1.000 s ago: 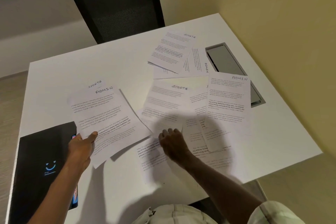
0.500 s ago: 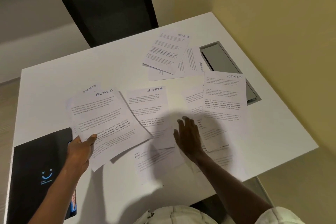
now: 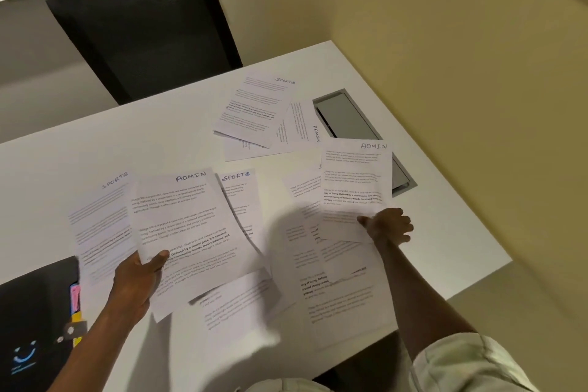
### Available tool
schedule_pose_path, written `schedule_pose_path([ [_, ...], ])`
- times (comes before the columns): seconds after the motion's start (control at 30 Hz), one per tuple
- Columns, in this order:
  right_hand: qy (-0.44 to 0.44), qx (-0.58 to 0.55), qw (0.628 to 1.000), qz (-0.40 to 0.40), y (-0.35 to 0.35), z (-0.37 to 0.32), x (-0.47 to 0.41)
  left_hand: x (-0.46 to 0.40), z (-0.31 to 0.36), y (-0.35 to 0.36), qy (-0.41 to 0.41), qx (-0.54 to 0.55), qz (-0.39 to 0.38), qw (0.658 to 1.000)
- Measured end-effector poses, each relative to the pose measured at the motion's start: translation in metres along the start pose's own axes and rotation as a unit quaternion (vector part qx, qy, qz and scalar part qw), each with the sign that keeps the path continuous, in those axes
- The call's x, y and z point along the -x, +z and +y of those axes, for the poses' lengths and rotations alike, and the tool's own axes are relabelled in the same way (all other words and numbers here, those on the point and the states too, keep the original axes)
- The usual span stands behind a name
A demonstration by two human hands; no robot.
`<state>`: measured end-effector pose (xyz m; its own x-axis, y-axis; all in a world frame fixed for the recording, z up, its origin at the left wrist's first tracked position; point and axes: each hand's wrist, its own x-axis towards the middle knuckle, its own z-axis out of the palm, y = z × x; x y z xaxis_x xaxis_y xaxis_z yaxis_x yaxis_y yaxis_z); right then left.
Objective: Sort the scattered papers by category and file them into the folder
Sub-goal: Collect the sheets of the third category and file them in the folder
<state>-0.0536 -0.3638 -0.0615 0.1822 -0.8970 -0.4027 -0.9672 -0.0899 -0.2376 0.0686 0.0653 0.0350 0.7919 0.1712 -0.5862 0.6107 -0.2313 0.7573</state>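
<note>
My left hand [image 3: 136,277] pinches a white printed ADMIN sheet [image 3: 187,232]; my right hand [image 3: 389,226] grips another white ADMIN-headed page [image 3: 354,181] at its lower edge.

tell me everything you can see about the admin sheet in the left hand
The ADMIN sheet is a white printed page with "ADMIN" handwritten in blue at its top right and several paragraphs of black text, some bold. The left hand grips its lower left edge, thumb on top. It is slightly curled, and overlaps a SPORTS sheet to its left and other papers on the white table.

matt white table [image 3: 413,79], paper sheets [image 3: 353,181]
</note>
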Motion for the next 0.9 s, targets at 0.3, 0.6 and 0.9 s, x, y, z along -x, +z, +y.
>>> schedule_pose_path([
  [0.3, -0.087, -0.141, 0.985, 0.05, -0.02, 0.012, -0.015, 0.01, 0.013, 0.042, 0.03, -0.008, -0.077, 0.997],
  [0.6, -0.161, -0.399, 0.902, 0.011, -0.086, 0.0, 0.028, -0.002, 0.023, 0.076, 0.072, -0.028, -0.102, 0.992],
  [0.9, -0.203, -0.375, 0.864, -0.268, -0.073, -0.017, 0.087, 0.031, 0.045, 0.121, 0.062, 0.029, -0.177, 0.982],
])
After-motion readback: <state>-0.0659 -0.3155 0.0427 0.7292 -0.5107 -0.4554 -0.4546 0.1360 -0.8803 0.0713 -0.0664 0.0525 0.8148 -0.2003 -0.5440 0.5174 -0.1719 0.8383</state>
